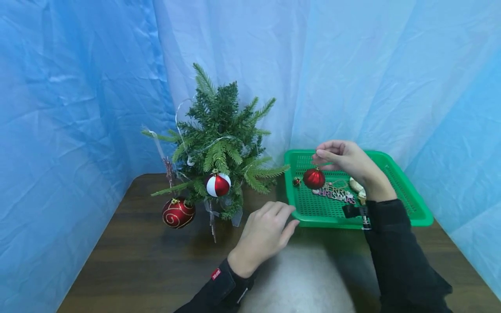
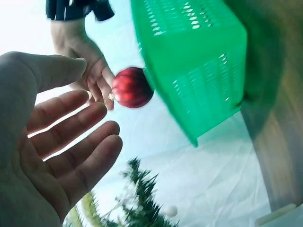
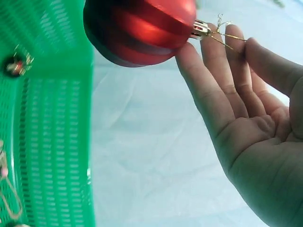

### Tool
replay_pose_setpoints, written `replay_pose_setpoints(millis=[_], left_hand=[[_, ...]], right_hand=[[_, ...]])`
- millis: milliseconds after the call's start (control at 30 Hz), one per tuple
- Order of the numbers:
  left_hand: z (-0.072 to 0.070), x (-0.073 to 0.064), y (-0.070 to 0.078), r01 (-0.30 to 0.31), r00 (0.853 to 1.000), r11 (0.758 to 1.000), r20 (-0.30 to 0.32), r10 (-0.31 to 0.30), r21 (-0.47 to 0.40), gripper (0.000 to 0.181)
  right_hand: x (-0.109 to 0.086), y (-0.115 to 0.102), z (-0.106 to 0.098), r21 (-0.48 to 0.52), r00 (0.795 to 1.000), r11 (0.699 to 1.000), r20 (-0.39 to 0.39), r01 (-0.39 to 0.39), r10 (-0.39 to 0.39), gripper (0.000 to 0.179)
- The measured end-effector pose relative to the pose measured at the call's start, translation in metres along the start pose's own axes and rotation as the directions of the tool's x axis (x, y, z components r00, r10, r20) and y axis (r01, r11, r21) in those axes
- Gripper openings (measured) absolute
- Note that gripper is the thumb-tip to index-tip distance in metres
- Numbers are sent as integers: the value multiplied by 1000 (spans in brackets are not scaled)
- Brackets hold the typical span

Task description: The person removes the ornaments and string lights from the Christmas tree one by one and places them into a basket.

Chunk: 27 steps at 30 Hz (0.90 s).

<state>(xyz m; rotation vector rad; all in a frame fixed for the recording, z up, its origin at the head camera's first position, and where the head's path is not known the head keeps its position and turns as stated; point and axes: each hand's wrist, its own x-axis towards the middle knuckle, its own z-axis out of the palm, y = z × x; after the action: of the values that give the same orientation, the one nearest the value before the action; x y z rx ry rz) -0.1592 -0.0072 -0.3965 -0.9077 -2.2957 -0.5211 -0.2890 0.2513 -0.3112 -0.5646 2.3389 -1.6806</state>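
My right hand (image 1: 346, 163) pinches the gold string of a shiny red ribbed bauble (image 1: 314, 178) between thumb and fingertips, and the bauble hangs over the left part of the green basket (image 1: 420, 213). In the right wrist view the bauble (image 3: 142, 30) shows a gold cap, with the string (image 3: 227, 38) drawn up to the thumb. My left hand (image 1: 264, 234) is held over the table in front of the basket's left corner, fingers loosely bent. In the left wrist view that hand (image 2: 61, 137) holds nothing.
Left of the basket stands a small Christmas tree (image 1: 223, 121), bearing a red-and-white ball (image 1: 218, 185) and a red ball with gold swirls (image 1: 178, 213). A Merry Christmas sign (image 1: 334, 193) and a small dark red ornament (image 1: 296, 181) lie in the basket. Blue cloth (image 1: 352, 74) hangs behind the table.
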Motion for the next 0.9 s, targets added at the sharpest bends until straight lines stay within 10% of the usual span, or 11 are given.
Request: replay_pose_setpoints(millis=[367,900], left_hand=[[28,-4,10,-143,989,988,54,140,61,17],[44,-10,4,-186,981,965,98,170,184,24]], right_hand=[[45,37,-13,-107,974,975,88,-197,206,31],[71,52,-12,-285,934,908,91,-308,346,38]])
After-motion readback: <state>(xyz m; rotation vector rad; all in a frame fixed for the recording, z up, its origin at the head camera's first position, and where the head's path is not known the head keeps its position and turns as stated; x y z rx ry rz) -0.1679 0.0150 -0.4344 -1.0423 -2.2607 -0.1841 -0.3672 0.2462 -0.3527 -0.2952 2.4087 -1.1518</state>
